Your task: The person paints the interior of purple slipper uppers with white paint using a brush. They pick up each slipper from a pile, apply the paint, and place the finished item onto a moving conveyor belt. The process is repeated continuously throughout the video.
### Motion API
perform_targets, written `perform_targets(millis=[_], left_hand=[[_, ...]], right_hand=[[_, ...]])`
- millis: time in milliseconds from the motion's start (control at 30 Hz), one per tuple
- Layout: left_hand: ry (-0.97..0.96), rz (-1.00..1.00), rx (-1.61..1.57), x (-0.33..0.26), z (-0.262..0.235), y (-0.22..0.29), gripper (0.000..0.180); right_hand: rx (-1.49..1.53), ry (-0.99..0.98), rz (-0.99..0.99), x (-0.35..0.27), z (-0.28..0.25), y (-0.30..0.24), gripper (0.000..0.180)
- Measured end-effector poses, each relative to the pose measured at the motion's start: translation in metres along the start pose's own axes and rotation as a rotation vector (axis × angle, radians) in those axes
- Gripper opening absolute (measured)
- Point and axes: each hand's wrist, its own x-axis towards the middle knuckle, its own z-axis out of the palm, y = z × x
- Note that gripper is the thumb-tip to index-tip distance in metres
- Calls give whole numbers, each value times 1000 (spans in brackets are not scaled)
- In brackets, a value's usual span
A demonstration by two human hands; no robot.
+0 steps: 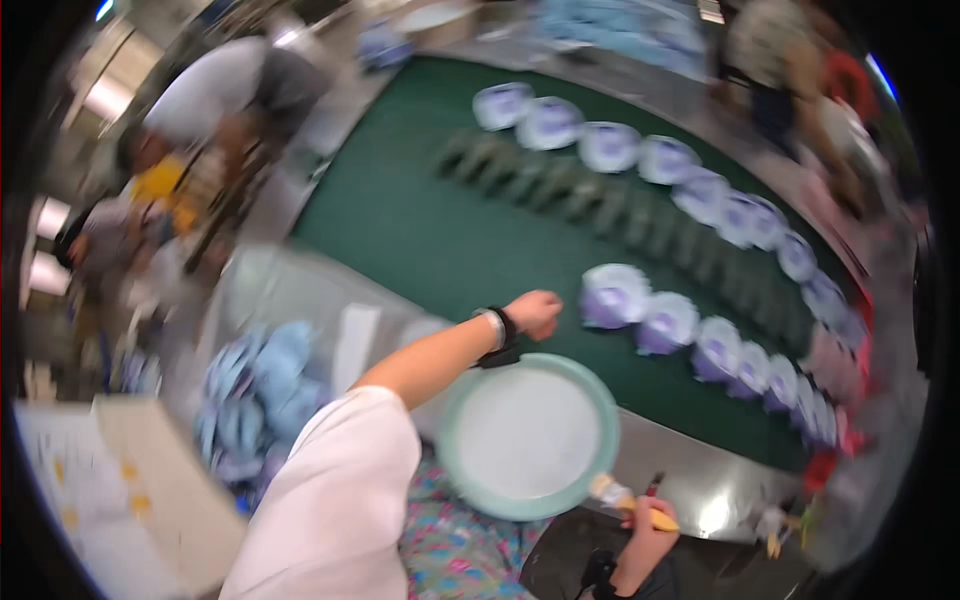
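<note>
My left hand (537, 313) is closed in a loose fist over the green tabletop (400, 215), and nothing shows in it. Just to its right lies the nearest of a row of white-and-purple curved pieces (615, 296), apart from the fingers. Below my left wrist is a round pale-green basin (606, 405) of white liquid (525, 430). At the basin's lower right, my right hand (648, 530) grips the yellow handle of a paintbrush (612, 492). The brush's pale bristles are by the rim; motion blur hides whether they touch it.
A second row of white-and-purple pieces (610, 147) lines the table's far side, with a row of dark shapes (590, 195) before it. Blue pieces (265, 385) are heaped at left. A bent-over person (215, 95) is at far left; another (785, 70) stands at far right.
</note>
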Motion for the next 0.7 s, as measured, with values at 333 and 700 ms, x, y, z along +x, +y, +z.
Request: perform_targets(millis=[333,700], left_hand=[[967,-294,1007,-335,-203,-281,79],[1271,52,568,-471,-135,-315,49]], right_hand=[[-144,-214,-285,-4,97,-63,16],[-228,-403,-429,-59,209,-116,21]])
